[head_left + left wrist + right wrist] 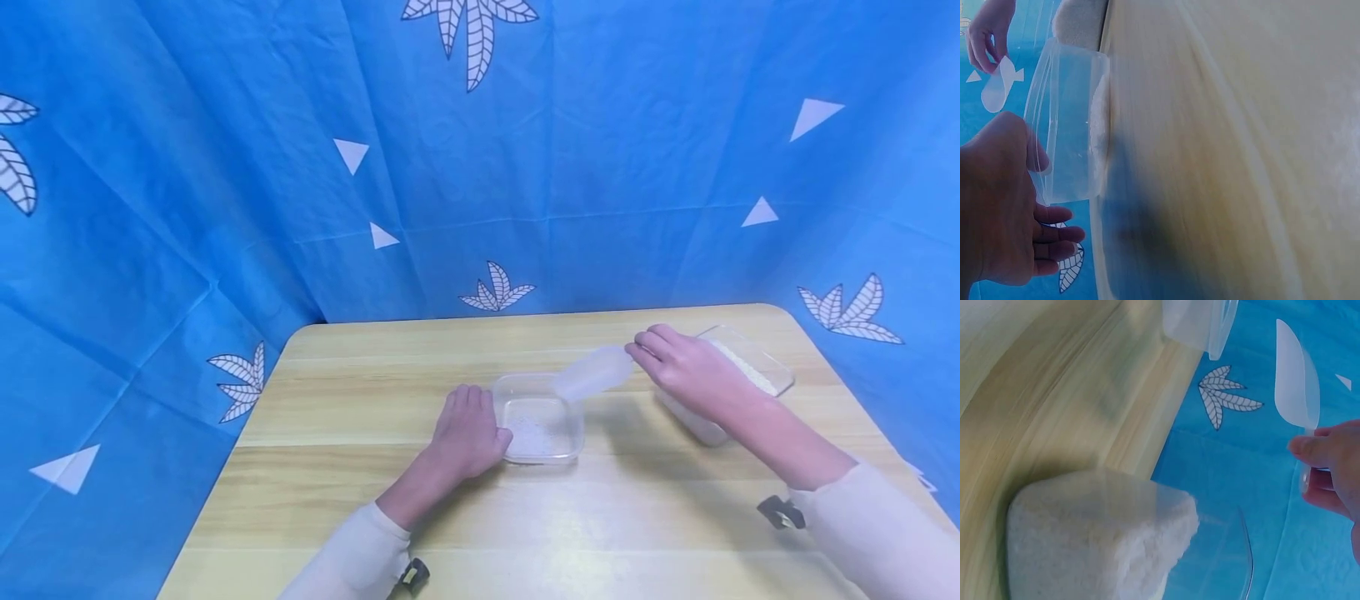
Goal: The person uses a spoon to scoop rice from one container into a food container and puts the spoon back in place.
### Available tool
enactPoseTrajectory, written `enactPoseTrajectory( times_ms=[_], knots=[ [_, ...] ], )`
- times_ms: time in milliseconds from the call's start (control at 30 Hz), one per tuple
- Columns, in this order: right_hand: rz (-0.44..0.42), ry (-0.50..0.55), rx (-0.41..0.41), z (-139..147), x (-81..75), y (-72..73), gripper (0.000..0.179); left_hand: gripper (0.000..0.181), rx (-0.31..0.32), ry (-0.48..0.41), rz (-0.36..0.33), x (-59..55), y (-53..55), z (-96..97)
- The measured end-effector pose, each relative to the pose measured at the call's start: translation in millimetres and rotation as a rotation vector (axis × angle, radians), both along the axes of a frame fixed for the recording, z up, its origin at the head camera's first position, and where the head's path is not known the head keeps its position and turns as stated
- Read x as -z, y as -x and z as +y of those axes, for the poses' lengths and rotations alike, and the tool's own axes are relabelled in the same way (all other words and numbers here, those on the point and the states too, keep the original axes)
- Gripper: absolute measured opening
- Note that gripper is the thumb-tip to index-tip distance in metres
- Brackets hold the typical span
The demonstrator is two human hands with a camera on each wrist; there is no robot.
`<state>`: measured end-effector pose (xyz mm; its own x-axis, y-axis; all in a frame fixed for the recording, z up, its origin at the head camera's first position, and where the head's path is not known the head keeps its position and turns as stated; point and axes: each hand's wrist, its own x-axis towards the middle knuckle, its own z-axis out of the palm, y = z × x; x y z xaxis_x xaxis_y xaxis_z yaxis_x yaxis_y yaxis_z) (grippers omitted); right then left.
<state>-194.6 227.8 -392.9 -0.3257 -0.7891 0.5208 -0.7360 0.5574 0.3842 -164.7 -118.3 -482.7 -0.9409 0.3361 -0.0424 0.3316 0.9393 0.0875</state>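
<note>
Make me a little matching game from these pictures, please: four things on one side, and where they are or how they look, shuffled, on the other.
Things
1. Scoop
2. Middle container
3. Rightmost container
4. Backdrop cloth

Places and looks
A. Blue, with leaf prints
B. Heaped with white grains
C. Held in the right hand
D. Has the left hand at its edge

Pairs: 1-C, 2-D, 3-B, 4-A

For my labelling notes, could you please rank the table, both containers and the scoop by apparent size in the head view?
1. Table
2. Left container and right container: unsure between them, since the right arm partly hides the latter
3. Scoop
</note>
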Motion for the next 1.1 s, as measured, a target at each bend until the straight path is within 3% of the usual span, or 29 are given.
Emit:
enactPoseTrajectory(
  times_ms=[433, 600, 767, 1100],
  knots=[
    [-0.077, 0.151, 0.012, 33, -3.1, -7.8, 0.053, 0.051, -0.004, -0.013, 0.005, -1.7, -2.4, 0.3],
    [-0.086, 0.222, 0.029, 46, -3.7, -10.6, 0.022, 0.050, 0.000, -0.015, 0.010, -0.5, -3.0, -0.1],
    [-0.066, 0.253, 0.048, 57, -8.1, -13.0, 0.058, 0.050, -0.002, -0.021, 0.019, -1.7, -4.0, -0.1],
    [-0.054, 0.304, 0.108, 84, -11.5, -17.1, 0.059, 0.050, -0.014, -0.044, 0.005, -2.6, -4.1, 0.4]
  ],
)
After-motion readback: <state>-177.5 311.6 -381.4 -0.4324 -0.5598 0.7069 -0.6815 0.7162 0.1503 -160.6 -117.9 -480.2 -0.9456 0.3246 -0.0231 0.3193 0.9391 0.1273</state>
